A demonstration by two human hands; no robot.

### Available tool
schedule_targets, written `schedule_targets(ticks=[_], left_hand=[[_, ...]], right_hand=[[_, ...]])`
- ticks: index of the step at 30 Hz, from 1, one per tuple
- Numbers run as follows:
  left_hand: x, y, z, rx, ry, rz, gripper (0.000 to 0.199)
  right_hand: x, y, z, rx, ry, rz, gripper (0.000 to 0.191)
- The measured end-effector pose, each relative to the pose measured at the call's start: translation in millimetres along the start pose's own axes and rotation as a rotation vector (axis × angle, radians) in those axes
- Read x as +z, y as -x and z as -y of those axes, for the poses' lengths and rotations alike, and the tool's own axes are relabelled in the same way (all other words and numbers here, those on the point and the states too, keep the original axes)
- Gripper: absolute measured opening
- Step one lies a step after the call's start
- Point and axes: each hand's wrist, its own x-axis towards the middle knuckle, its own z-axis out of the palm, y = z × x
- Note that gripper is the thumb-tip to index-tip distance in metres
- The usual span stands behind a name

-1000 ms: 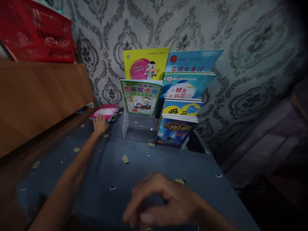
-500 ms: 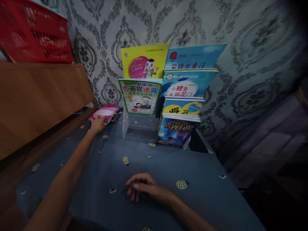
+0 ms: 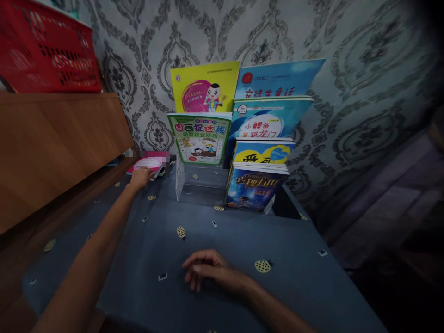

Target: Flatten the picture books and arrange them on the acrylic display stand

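My left hand (image 3: 141, 178) is stretched out to the far left of the table, its fingers closed at the near edge of a pink book (image 3: 148, 163). Other books or booklets lie under that one, partly hidden by the hand. Low in the middle, my right hand (image 3: 205, 269) rests at the tablecloth, holding nothing, with loosely bent fingers apart. A clear acrylic stand (image 3: 203, 182) holds upright books: a yellow book (image 3: 194, 88) behind a green book (image 3: 203, 138), and on the right a light blue book (image 3: 255, 118) and a dark blue book (image 3: 255, 187), among several others.
A grey-blue cloth with pineapple prints covers the table (image 3: 236, 240). On the left stands a wooden cabinet (image 3: 58, 148) with a red basket (image 3: 52, 51) on top. Patterned wallpaper (image 3: 204, 27) is behind, and a pale draped cloth (image 3: 378, 203) hangs at the right.
My left hand has drawn slightly back from the top of the pink book to its near edge, with the fingers more bent. My right hand stays in place.
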Motion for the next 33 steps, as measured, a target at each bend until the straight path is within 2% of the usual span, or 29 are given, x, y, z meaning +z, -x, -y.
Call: schedule_targets(ticks=[10,15,19,23,27,33], left_hand=[[-8.5,-6,-9,-0.054,-0.033,-0.060,0.043],[-13.5,1,-12,-0.018,-0.033,-0.092,0.045],[-8.6,13,-8,0.075,-0.030,-0.061,0.044],[1.6,22,-1,0.080,-0.040,-0.017,0.064],[6.3,25,1,0.025,-0.055,0.010,0.056],[-2.0,38,-9,0.029,-0.113,0.032,0.054]], right_hand=[[0,2,3,0.014,0.005,-0.005,0.044],[-1,2,4,0.012,0.012,0.004,0.044],[0,3,5,0.008,0.011,0.010,0.041],[0,2,4,0.008,0.023,0.002,0.040],[0,1,3,0.010,0.015,-0.007,0.042],[0,2,4,0.006,0.015,-0.012,0.041]])
